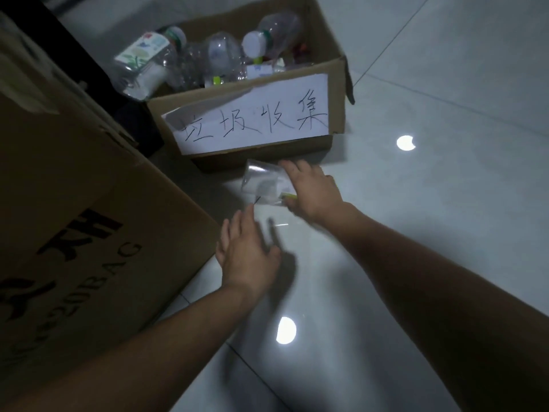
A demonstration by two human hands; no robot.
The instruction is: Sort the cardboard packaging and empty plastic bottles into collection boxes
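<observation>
An open cardboard collection box [337, 93] with a handwritten white paper label [252, 114] stands on the floor and holds several empty plastic bottles [142, 60]. Just in front of it my right hand [312, 191] grips a clear, crumpled piece of plastic packaging [261, 182] low over the floor. My left hand [246, 251] hovers below and to the left, fingers spread, holding nothing. Both hands are blurred by motion.
A large brown cardboard box [74, 218] with black printed letters fills the left side, close to my left arm. A dark object [89, 72] stands between the two boxes. The pale tiled floor [430, 203] reflects two ceiling lights.
</observation>
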